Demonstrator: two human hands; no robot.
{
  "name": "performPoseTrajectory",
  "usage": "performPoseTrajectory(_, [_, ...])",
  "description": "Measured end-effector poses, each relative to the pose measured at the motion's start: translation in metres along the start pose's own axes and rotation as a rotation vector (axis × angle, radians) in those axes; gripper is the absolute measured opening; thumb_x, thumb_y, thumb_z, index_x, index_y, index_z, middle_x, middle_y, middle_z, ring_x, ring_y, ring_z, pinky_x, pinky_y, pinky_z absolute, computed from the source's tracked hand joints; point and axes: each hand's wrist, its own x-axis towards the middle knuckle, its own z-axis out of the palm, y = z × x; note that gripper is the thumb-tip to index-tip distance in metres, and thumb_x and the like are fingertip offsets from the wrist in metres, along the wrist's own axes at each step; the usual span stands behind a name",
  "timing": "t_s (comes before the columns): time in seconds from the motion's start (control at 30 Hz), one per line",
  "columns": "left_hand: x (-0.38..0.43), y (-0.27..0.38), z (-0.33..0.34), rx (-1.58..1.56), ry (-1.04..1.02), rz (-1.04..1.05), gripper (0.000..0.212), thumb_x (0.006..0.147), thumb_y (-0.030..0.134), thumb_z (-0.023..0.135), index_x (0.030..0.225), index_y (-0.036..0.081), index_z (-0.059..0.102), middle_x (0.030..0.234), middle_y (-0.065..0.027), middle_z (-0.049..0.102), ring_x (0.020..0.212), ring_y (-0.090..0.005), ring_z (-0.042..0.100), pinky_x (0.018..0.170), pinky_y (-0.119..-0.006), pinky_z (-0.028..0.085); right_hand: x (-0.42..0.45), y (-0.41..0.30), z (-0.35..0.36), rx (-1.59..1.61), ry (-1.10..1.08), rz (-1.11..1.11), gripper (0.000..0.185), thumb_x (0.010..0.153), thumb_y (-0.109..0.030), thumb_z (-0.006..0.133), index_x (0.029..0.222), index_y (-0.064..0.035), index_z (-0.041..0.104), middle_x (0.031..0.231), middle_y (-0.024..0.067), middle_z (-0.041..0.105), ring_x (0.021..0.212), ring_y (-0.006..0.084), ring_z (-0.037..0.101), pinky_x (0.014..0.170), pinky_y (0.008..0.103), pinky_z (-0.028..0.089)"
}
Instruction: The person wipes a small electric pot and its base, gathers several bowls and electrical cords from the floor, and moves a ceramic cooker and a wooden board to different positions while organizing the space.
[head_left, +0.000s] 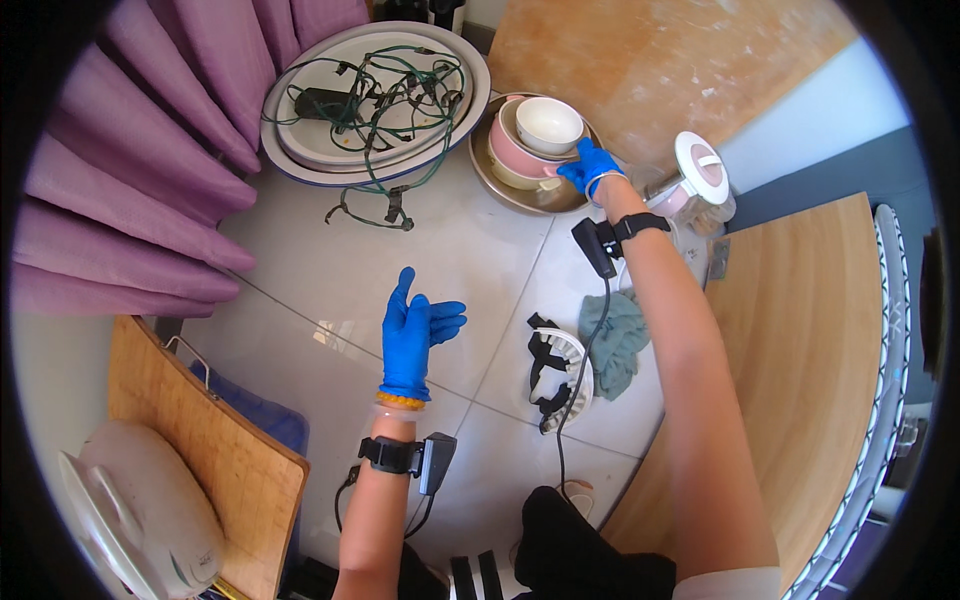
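Observation:
My left hand (409, 341), in a blue glove, hovers over the pale tiled floor with its fingers apart and nothing in them. My right hand (592, 166), gloved alike, reaches to the right edge of a stack of bowls. On top of that stack is a small white bowl (551, 124); below it come a pink bowl (517, 152) with small handles and a cream bowl (514, 178). They all sit in a wide metal basin (491, 184). My right fingers meet the stack near a handle, but whether they grip it is hidden.
Left of the bowls, nested enamel basins (281, 161) hold tangled green string-light wire (390, 97). Glass jars and a white-lidded container (701, 169) stand at right. A teal cloth (615, 345) and a white headband-like item (577, 367) lie nearer. Wooden boards (795, 322) flank the floor.

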Motion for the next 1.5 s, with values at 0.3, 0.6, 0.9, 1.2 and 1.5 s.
performPoseTrajectory(0.3, [-0.037, 0.003, 0.003, 0.082, -0.009, -0.019, 0.07, 0.14, 0.031, 0.056, 0.206, 0.014, 0.038, 0.141, -0.0317, 0.095, 0.119, -0.0383, 0.098, 0.103, -0.043, 0.079, -0.307, -0.031, -0.078, -0.172, -0.312, 0.285, 0.063, 0.132, -0.057, 0.076, 0.173, -0.0098, 0.076, 0.107, 0.0107, 0.091, 0.068, 0.0183, 0.077, 0.063, 0.0322, 0.058])
performPoseTrajectory(0.6, [-0.073, -0.025, 0.046, 0.127, -0.113, -0.055, 0.075, 0.139, 0.03, 0.058, 0.207, 0.011, 0.032, 0.143, -0.0333, 0.094, 0.116, -0.0396, 0.098, 0.102, -0.045, 0.08, -0.429, 0.062, -0.128, -0.41, 0.034, 0.331, 0.063, 0.132, -0.054, 0.077, 0.176, -0.0094, 0.074, 0.116, 0.0132, 0.088, 0.079, 0.0219, 0.077, 0.072, 0.0358, 0.059])
performPoseTrajectory(0.9, [-0.12, -0.064, 0.06, 0.186, -0.196, -0.117, 0.085, 0.138, 0.031, 0.065, 0.211, 0.017, 0.023, 0.141, -0.0294, 0.094, 0.112, -0.0362, 0.098, 0.098, -0.044, 0.08, -0.45, 0.082, -0.063, -0.551, 0.101, 0.369, 0.063, 0.131, -0.051, 0.079, 0.178, -0.009, 0.071, 0.125, 0.0157, 0.086, 0.09, 0.0256, 0.077, 0.081, 0.0395, 0.061])
performPoseTrajectory(1.2, [-0.13, -0.116, -0.018, 0.582, -0.219, -0.144, 0.057, 0.135, 0.039, 0.065, 0.181, 0.013, 0.045, 0.133, -0.0275, 0.094, 0.112, -0.0417, 0.094, 0.099, -0.051, 0.076, -0.52, 0.047, -0.051, -0.669, 0.166, 0.07, 0.064, 0.13, -0.048, 0.08, 0.18, -0.0086, 0.069, 0.134, 0.0182, 0.083, 0.1, 0.0292, 0.078, 0.089, 0.0431, 0.062])
performPoseTrajectory(1.5, [-0.216, -0.215, -0.028, 1.521, -0.653, 0.113, 0.052, 0.127, 0.056, 0.068, 0.127, 0.006, 0.086, 0.12, -0.0286, 0.093, 0.117, -0.0562, 0.088, 0.107, -0.065, 0.07, -0.546, 0.016, 0.02, -0.689, -0.057, -0.018, 0.066, 0.13, -0.045, 0.082, 0.182, -0.0082, 0.067, 0.144, 0.0207, 0.081, 0.111, 0.0329, 0.078, 0.098, 0.0468, 0.064])
